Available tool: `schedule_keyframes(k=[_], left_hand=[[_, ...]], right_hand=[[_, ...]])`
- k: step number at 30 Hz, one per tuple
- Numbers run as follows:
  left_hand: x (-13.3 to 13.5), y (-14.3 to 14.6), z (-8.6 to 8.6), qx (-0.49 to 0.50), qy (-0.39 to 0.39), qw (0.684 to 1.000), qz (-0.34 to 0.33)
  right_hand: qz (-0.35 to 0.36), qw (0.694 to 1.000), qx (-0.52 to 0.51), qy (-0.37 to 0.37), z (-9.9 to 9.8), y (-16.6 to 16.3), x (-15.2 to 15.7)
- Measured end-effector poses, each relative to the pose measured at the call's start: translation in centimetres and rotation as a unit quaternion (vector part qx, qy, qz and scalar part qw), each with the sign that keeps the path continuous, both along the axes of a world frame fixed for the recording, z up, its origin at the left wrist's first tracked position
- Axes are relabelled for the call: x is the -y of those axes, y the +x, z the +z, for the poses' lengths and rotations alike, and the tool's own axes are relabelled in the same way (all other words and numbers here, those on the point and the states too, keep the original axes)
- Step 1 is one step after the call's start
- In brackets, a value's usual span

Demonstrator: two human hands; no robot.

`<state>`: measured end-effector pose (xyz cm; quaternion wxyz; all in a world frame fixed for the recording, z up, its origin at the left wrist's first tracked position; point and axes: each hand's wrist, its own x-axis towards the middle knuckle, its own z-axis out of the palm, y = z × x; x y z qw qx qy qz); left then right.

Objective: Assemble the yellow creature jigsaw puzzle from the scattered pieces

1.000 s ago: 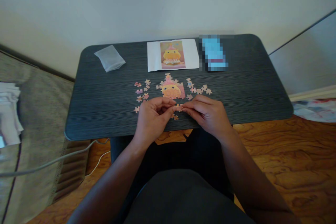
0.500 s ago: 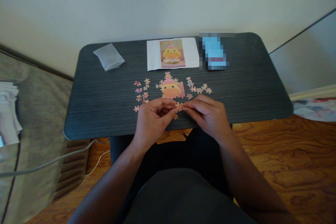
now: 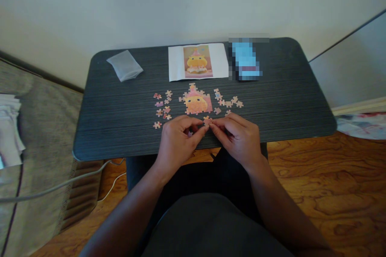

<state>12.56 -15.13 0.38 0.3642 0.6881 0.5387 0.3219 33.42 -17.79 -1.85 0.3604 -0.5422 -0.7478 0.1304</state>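
Small puzzle piece [image 3: 206, 120] between fingertips

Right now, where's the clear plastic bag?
In the head view, the bag lies at the table's far left corner, left of the reference print and apart from the loose pieces.

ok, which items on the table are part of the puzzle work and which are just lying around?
In use:
- puzzle piece, pinched between left hand and right hand
- assembled section
- loose pieces
- reference picture

Lying about:
- clear plastic bag
- blurred blue item
- cable
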Motion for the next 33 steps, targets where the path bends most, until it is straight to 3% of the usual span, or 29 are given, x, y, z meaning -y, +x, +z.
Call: schedule_keyframes(k=[11,19,33], left_hand=[[-0.2,0.4,-0.4,-0.071,0.085,0.994,-0.02],[-1.0,0.0,-0.6,-0.146,0.145,0.976,-0.077],[-3.9,-0.6,0.5,-0.339,0.205,0.9,-0.178]], right_hand=[[-0.033,0.999,0.024,-0.003,-0.2,-0.7,0.5],[-0.044,0.998,0.039,-0.016,0.0,-1.1,0.5],[-0.048,0.999,0.015,-0.002,0.3,0.0,-0.7]])
